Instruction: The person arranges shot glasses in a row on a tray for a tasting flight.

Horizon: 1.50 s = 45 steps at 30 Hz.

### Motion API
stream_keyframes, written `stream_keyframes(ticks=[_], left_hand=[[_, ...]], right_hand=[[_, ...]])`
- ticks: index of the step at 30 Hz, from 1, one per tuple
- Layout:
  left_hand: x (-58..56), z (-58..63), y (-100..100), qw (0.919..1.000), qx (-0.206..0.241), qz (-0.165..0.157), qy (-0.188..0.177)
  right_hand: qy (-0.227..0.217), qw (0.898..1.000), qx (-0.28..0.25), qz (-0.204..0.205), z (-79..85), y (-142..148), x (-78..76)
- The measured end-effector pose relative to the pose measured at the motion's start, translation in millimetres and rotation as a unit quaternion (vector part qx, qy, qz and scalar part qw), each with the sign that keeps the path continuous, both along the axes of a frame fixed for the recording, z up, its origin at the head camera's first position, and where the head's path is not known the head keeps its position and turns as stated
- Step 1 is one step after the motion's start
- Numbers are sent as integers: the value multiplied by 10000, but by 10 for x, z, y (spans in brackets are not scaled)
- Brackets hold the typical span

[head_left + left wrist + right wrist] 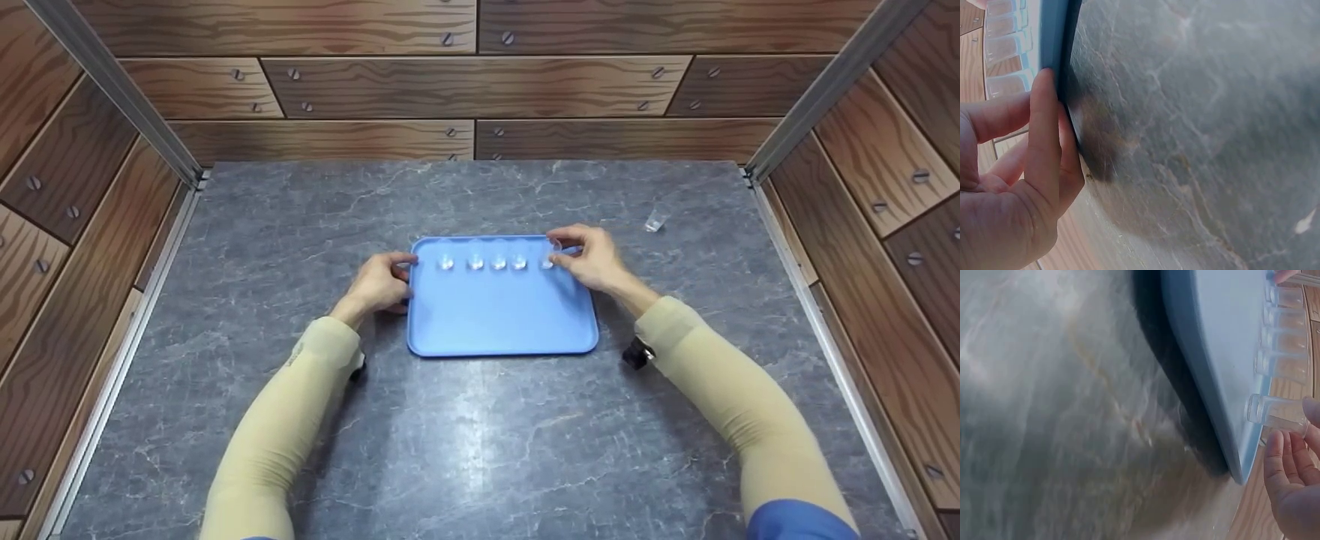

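Observation:
A blue tray [502,319] lies on the grey marbled table. Along its far side stands a row of small clear plastic cups [475,259], all upright. My right hand [592,259] pinches one more clear cup [1278,412] between thumb and fingers, at the right end of that row; in the right wrist view its base is at the tray surface. At the tray's left rim is my left hand [379,283], its fingers [1044,124] fairly straight and touching the outer edge. Another clear cup [655,220] stands on the table, right of the tray and farther back.
Wood-patterned walls [480,86] enclose the table [465,420] at the back and both sides. Metal rails [112,367] run along the side edges. A dark wrist device [638,353] sits beside the right cuff.

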<state>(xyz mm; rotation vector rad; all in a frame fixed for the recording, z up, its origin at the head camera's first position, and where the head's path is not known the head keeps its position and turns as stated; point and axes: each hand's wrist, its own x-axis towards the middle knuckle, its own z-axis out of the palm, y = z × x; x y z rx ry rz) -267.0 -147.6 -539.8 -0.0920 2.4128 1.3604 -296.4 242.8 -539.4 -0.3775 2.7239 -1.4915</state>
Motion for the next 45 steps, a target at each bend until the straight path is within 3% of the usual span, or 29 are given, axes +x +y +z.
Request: stream_keyframes(ticks=[12,20,29,37,45], left_hand=[[15,28,6,10000,-44,31,-73],[20,24,14,10000,-64,47,-41],[16,36,11,9999,-33,59,-98],[30,12,-16,9999,60,52,-116],[21,19,4,9999,-37,18,-137]], right_hand=[[-110,9999,-96,-15,-3,-103,10],[-108,9996,-268,5,10,-15,40],[115,9994,-175,-293,106,330,41],[-18,9979,-3,-647,242,669,13],[158,9916,-256,-1261,327,1032,-35]])
